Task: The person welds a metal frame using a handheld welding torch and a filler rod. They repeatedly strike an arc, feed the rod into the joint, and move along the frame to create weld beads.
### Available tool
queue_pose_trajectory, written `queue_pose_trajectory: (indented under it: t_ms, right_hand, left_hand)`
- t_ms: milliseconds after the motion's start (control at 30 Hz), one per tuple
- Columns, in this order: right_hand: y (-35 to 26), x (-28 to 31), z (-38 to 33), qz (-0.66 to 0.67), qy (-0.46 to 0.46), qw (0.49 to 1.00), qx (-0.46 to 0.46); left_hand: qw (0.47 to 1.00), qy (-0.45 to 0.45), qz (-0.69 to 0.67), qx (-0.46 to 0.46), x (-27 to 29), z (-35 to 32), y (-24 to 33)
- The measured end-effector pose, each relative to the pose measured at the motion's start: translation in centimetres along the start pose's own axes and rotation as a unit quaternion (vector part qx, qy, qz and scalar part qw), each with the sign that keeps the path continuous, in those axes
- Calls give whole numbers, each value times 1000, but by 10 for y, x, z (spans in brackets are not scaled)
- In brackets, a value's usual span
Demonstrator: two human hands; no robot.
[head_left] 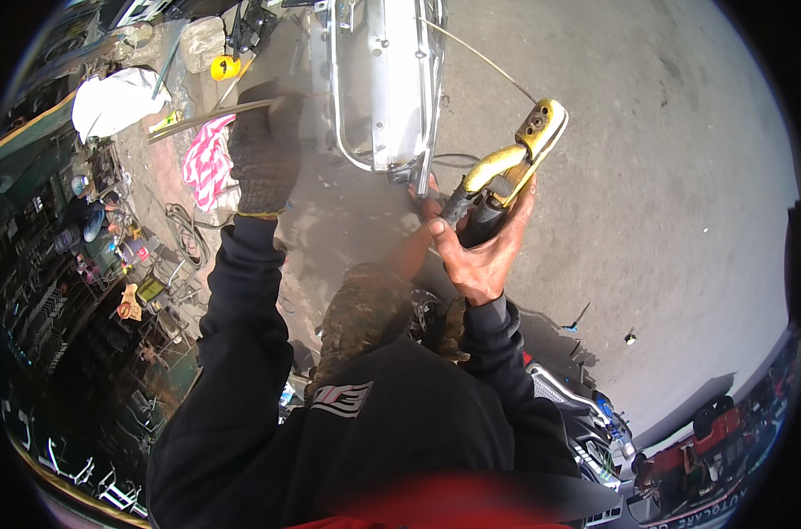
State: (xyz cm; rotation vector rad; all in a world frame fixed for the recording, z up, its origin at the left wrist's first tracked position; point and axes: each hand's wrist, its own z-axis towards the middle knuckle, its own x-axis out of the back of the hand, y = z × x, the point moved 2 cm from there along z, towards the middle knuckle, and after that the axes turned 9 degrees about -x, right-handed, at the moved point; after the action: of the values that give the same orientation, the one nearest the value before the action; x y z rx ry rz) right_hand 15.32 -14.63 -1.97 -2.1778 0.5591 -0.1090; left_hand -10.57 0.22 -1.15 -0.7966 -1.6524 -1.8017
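Here's the right hand (pixel 490 264), bare-skinned, its grip closed round the dark handles of a scuffed yellow electrode holder (pixel 497 165), just right of the silver metal frame (pixel 381 115). From the holder's chunky head a slim, straight welding rod (pixel 476 52) slants up to the frame's right side. And the frame itself: rounded tubing about a flat, shiny panel, bolt-like dots down its face.

Over to the left of the frame, the left hand (pixel 265 167), in a coarse knitted glove, blurred, its grip closed on thin, stiff rods (pixel 189 126). Beside that glove, further from the frame, crumpled pink-and-white striped cloth (pixel 210 165); right of the frame, smooth grey floor (pixel 656 176).
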Motion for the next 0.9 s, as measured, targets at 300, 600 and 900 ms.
queue_pose_trajectory:
  t_ms: [300,600,900]
  right_hand:
    - [7,-1,7,57,-11,998,-18]
    - [9,6,19,82,-42,996,12]
    - [3,10,21,99,-44,994,-22]
  left_hand:
    - [999,29,-12,5,-3,-1,5]
    - [1000,29,7,6,-3,-4,0]
    - [999,42,-3,10,-2,-6,-10]
